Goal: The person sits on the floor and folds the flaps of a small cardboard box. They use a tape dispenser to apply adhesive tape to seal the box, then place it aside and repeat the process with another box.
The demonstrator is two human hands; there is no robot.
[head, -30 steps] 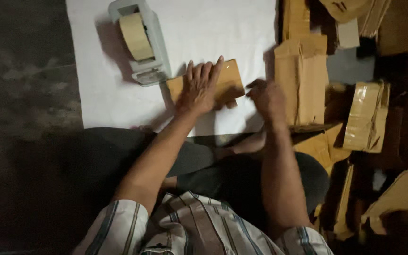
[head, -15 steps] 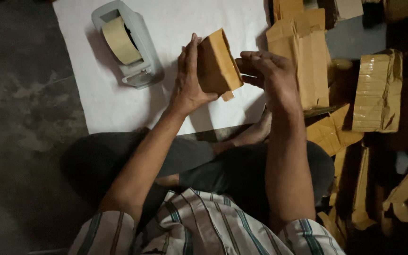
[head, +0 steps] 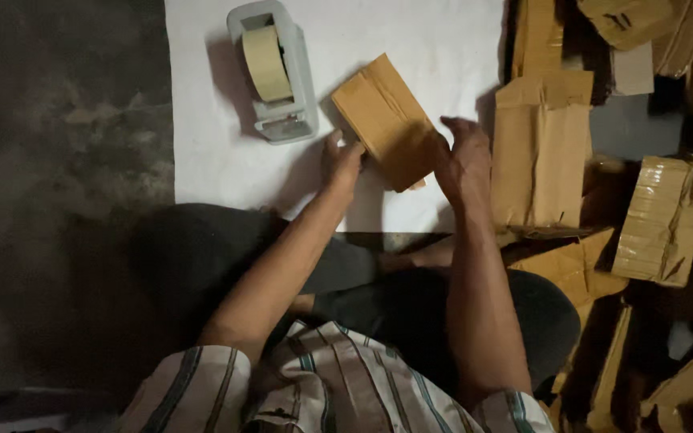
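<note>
Dim floor is surrounding a white sheet (head: 411,48) that is lying flat as the work surface, with a person sitting cross-legged at its near edge in a striped shirt. On the sheet, a grey tape dispenser (head: 276,76) is standing with its roll of tan tape facing up, just beside the upper left corner of a small brown cardboard box (head: 385,120). That box is lying on the sheet at a slant, between the two hands. The left hand (head: 343,163) is resting at the box's lower left edge, fingers loosely curled and touching the cardboard rather than wrapping around it. The right hand (head: 465,160) is pressing against the box's lower right side, fingers bent along that edge; whether it is actually gripping the box cannot be told from this angle. To the right of the sheet, a flattened carton (head: 541,152) is lying partly over the sheet's edge, and a taped brown parcel (head: 658,220) is sitting well apart among more loose cardboard in shadow.
</note>
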